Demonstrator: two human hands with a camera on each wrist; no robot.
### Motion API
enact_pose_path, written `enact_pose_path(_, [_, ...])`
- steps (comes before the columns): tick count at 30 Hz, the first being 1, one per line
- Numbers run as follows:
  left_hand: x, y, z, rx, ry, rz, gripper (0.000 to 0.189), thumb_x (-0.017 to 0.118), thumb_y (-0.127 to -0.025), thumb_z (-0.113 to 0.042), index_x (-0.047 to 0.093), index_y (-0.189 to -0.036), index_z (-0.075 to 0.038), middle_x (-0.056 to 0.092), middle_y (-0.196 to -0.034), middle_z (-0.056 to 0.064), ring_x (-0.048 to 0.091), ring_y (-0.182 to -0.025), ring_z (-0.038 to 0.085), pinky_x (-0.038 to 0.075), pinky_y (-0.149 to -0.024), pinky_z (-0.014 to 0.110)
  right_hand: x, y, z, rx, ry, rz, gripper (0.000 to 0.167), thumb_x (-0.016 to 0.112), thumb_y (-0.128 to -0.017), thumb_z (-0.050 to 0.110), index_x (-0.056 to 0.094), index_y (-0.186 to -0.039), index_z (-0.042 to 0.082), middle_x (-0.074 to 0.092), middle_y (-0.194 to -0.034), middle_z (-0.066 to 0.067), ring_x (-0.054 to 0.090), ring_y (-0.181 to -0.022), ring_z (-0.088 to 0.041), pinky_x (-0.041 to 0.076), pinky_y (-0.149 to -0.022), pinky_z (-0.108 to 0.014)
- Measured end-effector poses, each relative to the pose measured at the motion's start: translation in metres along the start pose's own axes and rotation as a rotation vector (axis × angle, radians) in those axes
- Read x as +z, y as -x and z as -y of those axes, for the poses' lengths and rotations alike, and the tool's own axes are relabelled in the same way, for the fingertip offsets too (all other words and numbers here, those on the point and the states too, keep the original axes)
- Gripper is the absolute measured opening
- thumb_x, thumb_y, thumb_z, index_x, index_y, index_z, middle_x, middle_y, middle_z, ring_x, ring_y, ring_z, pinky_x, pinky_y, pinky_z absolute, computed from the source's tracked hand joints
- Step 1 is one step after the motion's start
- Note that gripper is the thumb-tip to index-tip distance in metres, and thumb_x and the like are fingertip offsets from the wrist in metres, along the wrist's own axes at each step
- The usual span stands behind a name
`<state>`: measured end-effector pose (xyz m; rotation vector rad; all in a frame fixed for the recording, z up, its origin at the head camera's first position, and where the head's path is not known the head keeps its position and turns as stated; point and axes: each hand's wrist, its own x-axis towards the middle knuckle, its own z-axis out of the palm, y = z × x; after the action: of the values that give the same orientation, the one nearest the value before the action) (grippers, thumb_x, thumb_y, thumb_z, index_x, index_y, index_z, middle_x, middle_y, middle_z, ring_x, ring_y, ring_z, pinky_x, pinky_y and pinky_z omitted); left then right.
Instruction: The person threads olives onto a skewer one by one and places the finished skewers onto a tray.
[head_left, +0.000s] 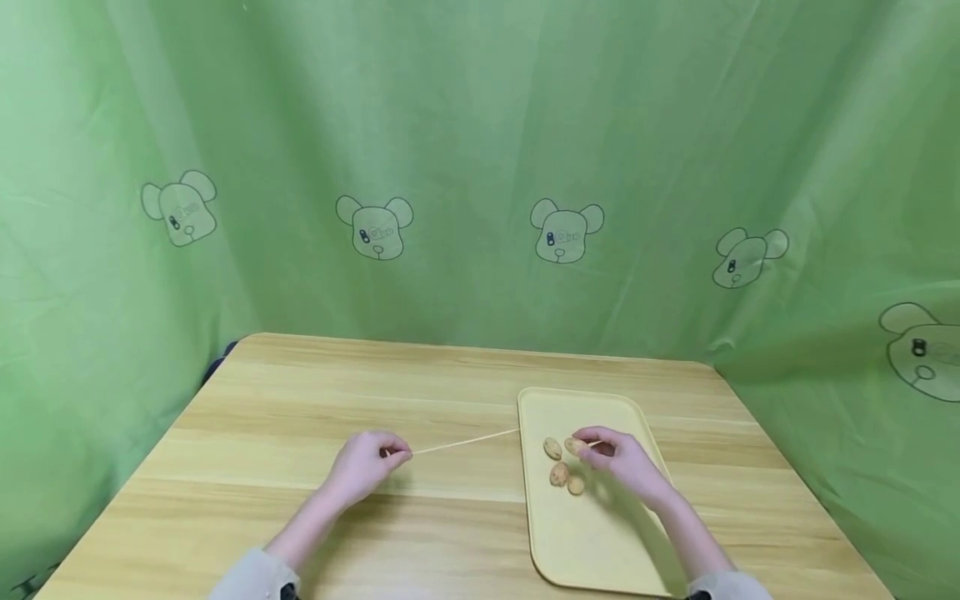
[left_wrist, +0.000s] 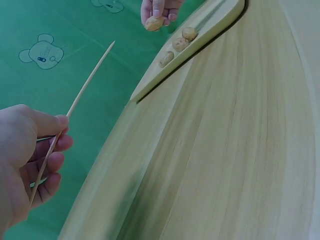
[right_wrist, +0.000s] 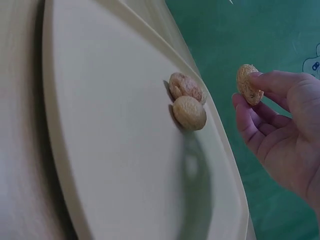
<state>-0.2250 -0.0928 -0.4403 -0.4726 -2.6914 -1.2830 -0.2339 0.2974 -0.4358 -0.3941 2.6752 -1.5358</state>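
My left hand (head_left: 367, 467) pinches a thin wooden skewer (head_left: 465, 440) between thumb and fingers, left of the tray. In the left wrist view the skewer's sharp tip (left_wrist: 111, 46) points away from the hand, and its blunt end lies along the palm. Over the tray, my right hand (head_left: 618, 458) holds a golden-brown, rough-skinned food ball (right_wrist: 248, 84) between thumb and fingertips. Three similar balls lie below on the tray: an oval one (head_left: 552, 448), a redder wrinkled one (head_left: 559, 474) and a smaller smooth one (head_left: 576, 485). The skewer's tip is apart from the held ball.
A pale yellow tray (head_left: 570, 554) with a low raised rim lies on the right half of the wood-grain table (head_left: 450, 542). Green curtains (head_left: 465, 108) with bear-head drawings hang behind and on both sides of the table.
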Motion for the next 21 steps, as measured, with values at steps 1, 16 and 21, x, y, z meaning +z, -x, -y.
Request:
enact_pose_path(1, [0.0,0.001,0.0,0.003,0.005,0.005,0.004,0.068,-0.083,-0.014,0.071,-0.082,-0.011,0.064,-0.077,-0.005,0.051,-0.064,0.008,0.044,-0.053,0.022,0.001,0.001,0.001,-0.007,-0.004,0.012,0.036,0.064,-0.087,0.014,0.058,-0.115,-0.006,0.063,-0.104,-0.017,0.06,-0.084,-0.021,0.051,-0.072,-0.024])
enact_pose_path(16, [-0.009,0.011,-0.006,0.071,0.014,0.111,0.009,0.067,-0.084,-0.016,0.072,-0.086,-0.009,0.063,-0.079,-0.009,0.055,-0.072,0.009,0.047,-0.064,0.023,0.016,0.015,0.023,-0.025,-0.147,0.076,0.035,0.066,-0.084,0.01,0.056,-0.112,-0.011,0.063,-0.096,-0.018,0.06,-0.081,-0.012,0.051,-0.073,-0.025])
enact_pose_path(21, [-0.011,0.014,-0.008,0.114,0.01,0.129,0.01,0.067,-0.084,-0.017,0.072,-0.086,-0.009,0.063,-0.078,-0.01,0.054,-0.07,0.006,0.047,-0.063,0.022,0.02,0.018,0.028,-0.044,-0.17,0.092,0.035,0.065,-0.084,0.007,0.055,-0.112,-0.012,0.061,-0.097,-0.022,0.06,-0.079,-0.016,0.052,-0.07,-0.028])
